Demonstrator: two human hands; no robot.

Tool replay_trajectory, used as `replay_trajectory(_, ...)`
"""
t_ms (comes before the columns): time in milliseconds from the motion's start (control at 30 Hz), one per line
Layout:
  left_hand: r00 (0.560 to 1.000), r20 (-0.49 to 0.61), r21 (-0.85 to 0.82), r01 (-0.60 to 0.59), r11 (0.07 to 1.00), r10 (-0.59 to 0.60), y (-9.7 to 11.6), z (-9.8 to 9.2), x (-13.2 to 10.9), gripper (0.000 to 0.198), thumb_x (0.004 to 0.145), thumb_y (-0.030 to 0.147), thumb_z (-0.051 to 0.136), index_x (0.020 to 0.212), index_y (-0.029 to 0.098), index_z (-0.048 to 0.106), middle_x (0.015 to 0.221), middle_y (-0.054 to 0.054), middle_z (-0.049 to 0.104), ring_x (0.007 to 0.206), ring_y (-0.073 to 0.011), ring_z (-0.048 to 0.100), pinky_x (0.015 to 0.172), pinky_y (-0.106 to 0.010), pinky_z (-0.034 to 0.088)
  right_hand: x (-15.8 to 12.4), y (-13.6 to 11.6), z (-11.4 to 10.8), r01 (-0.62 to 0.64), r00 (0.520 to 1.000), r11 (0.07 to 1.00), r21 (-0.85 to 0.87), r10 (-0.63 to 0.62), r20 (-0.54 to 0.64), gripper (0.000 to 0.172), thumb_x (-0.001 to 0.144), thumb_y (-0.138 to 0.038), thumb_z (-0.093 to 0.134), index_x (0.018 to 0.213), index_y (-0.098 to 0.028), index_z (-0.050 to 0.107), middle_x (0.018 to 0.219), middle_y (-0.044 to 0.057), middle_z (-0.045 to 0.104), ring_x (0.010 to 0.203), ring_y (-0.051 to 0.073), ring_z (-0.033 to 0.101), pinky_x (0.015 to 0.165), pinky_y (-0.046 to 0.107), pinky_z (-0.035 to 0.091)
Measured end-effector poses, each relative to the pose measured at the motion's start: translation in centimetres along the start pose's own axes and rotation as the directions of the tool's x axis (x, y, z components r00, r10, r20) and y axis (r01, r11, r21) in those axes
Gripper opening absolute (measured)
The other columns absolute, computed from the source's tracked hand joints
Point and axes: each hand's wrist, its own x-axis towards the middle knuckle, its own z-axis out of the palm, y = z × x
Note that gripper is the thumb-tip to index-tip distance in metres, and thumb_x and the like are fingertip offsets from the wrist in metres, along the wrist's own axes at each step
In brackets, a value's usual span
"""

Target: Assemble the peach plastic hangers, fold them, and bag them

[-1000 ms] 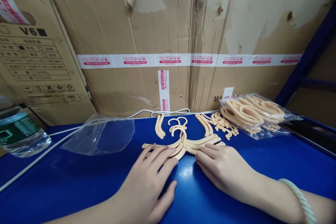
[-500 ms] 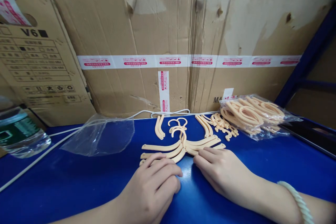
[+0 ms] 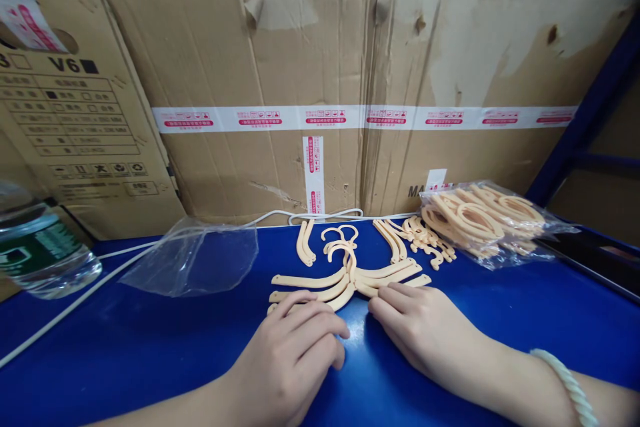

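Three small cream plastic hangers (image 3: 345,275) lie fanned out on the blue table (image 3: 150,353), hooks pointing away from me. My left hand (image 3: 295,353) rests on the table with its fingers curled in, fingertips touching the left arm of the nearest hanger. My right hand (image 3: 425,327) lies beside it, fingers bent down onto the right arms of the hangers. Neither hand has lifted anything. Loose hanger parts (image 3: 304,243) and another pile of hanger parts (image 3: 415,237) lie behind.
An empty clear plastic bag (image 3: 195,257) lies at the left. A sealed bag of hangers (image 3: 480,220) sits at the right. A water bottle (image 3: 40,247) stands far left, a white cable (image 3: 75,303) crosses the table, cardboard boxes (image 3: 280,67) close off the back.
My left hand has pulled back toward me and curled its fingers, uncovering the left arms of the hangers. My right hand has hardly moved.
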Motion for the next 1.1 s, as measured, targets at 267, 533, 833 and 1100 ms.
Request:
replay_trajectory(267,1.000,-0.003,-0.013,0.017,1.000,-0.017,0.03,-0.01,0.07,0.024,0.088,0.000,0.037,0.080,0.018,0.051,0.081,-0.002,0.062,0.076,-0.0163,0.055,0.079,-0.034,0.042,0.13,-0.04,-0.11,-0.003,1.000,1.000,0.004,0.003,-0.003,0.022,0.091,-0.008,0.042,0.075,-0.017,0.053,0.072,0.003,0.058,0.060,0.017,0.050,0.054,0.029,0.036)
replay_trajectory(533,1.000,0.002,-0.017,-0.004,1.000,0.004,0.04,-0.32,0.21,0.023,0.087,-0.002,0.040,0.079,0.017,0.051,0.079,-0.002,0.061,0.073,-0.0157,0.052,0.075,-0.032,0.039,0.09,0.00,0.12,0.011,0.999,1.000,-0.004,-0.011,-0.032,0.019,0.089,-0.007,0.045,0.075,-0.017,0.053,0.073,0.002,0.058,0.061,0.018,0.051,0.054,0.030,0.038)
replay_trajectory(833,1.000,-0.004,-0.030,-0.016,0.999,0.016,-0.01,-0.25,0.19,0.021,0.088,-0.002,0.044,0.084,0.015,0.055,0.082,-0.003,0.062,0.077,-0.0156,0.052,0.078,-0.033,0.038,0.01,0.06,0.27,0.014,0.999,1.000,-0.010,-0.015,-0.038,0.019,0.090,-0.008,0.044,0.075,-0.017,0.053,0.074,0.003,0.059,0.063,0.018,0.051,0.055,0.030,0.038)
replay_trajectory(1100,0.999,0.033,-0.007,0.003,1.000,-0.002,0.16,-0.61,0.27,0.025,0.083,-0.007,0.042,0.083,0.016,0.054,0.083,-0.003,0.063,0.077,-0.0154,0.053,0.079,-0.032,0.039,0.09,-0.02,0.17,0.020,0.999,1.000,-0.014,-0.020,-0.028,0.017,0.088,-0.008,0.047,0.076,-0.017,0.053,0.073,0.002,0.059,0.061,0.018,0.052,0.054,0.030,0.039)
